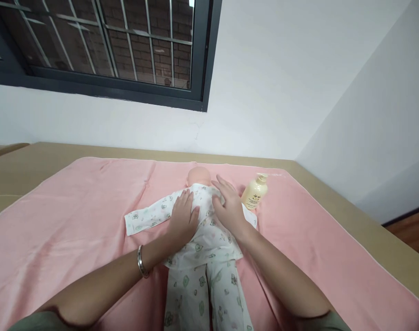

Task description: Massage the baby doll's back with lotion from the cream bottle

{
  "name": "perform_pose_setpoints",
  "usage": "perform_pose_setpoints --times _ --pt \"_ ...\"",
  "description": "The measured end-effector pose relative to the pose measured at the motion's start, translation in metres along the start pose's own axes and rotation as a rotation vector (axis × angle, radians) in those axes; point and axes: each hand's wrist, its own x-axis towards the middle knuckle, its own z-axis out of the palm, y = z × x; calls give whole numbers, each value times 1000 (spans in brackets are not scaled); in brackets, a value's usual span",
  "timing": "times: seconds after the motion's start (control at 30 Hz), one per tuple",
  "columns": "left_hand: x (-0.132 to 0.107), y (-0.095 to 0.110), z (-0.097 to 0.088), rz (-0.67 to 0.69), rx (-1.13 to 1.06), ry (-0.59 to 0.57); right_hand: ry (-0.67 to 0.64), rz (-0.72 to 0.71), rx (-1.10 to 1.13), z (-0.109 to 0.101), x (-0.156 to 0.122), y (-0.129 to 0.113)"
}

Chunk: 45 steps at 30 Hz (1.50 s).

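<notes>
A baby doll (200, 176) lies on a pink cloth, its bare head away from me and no face showing. It wears a white long-sleeved top (209, 241) and matching trousers (190, 294), printed with small green and grey figures. My left hand (184, 216) rests flat on the left side of the doll's upper body, fingers out. Over the right shoulder is my right hand (229, 204), its fingers apart and thumb spread; whether the whole palm touches the cloth I cannot tell. My right hand and forearm partly hide the right sleeve.
A pale yellow pump bottle (254, 192) stands on the pink cloth (75, 220), just right of the doll, by the right sleeve. Beneath the cloth is a tan table (333, 202). A white wall (257, 92) and a barred, dark-framed window (203, 69) rise behind it.
</notes>
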Motion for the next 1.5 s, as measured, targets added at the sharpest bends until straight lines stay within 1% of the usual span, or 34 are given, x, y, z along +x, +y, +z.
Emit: perform_pose_setpoints --times 0.03,0.07,0.1,0.2,0.23,0.27,0.37,0.4,0.5,0.53,0.6,0.63,0.7,0.77,0.87,0.9,0.93,0.97,1.03,1.07,1.13,1.2,1.3,1.37,1.43,1.5 --pt "-3 0 0 -14 -30 18 17 -16 -18 6 5 0" --pt "-5 0 0 -35 -63 40 7 -32 -47 12 8 -1" --pt "-7 0 0 -60 -97 64 -37 -48 -82 20 9 -2" --pt "-9 -2 0 -122 -180 116 -285 -87 -193 38 4 -4" --pt "-10 -2 0 -129 -197 123 -341 -89 -219 41 2 -5" --pt "-10 -2 0 -128 -208 128 -354 -83 -241 42 0 -5" --pt "-10 -2 0 -93 -208 125 -279 -75 -285 38 -3 -6" --pt "-9 -2 0 -84 -200 122 -285 -84 -287 36 -3 -6" --pt "-6 -3 0 -80 -154 93 -396 -99 -248 31 -4 -1" --pt "-5 -3 0 -80 -136 80 -396 -86 -234 31 -4 1" --pt "-2 -3 -1 -74 -109 57 -354 -88 -208 31 -6 6" --pt "-1 -3 -1 -73 -99 51 -344 -110 -194 31 -7 9" --pt "0 -3 -2 -73 -82 40 -367 -160 -165 29 -13 12" --pt "0 -2 -3 -74 -66 32 -365 -179 -143 23 -25 10" --pt "1 -1 -4 -84 -61 34 -278 -222 -128 6 -60 -5" --pt "1 -1 -4 -90 -60 35 -292 -273 -124 0 -74 -12" --pt "1 -1 -4 -98 -57 35 -352 -326 -134 -5 -88 -19" --pt "2 0 -4 -106 -52 35 -423 -350 -167 -9 -102 -26" --pt "3 0 -3 -120 -41 37 -478 -288 -247 -10 -122 -34" --pt "4 -1 -3 -126 -35 41 -489 -258 -278 -8 -127 -36" --pt "8 -3 -3 -137 -24 48 -479 -237 -304 0 -130 -34" --pt "14 -7 -5 -146 -18 46 -437 -257 -309 12 -125 -30" --pt "23 -14 -10 -171 -28 29 -325 -287 -316 24 -115 -24" --pt "28 -15 -16 -194 -44 21 -250 -313 -306 27 -113 -22" --pt "31 -11 -23 -212 -66 19 -203 -331 -272 26 -112 -22" --pt "33 2 -30 -212 -108 21 -197 -325 -243 25 -113 -23"
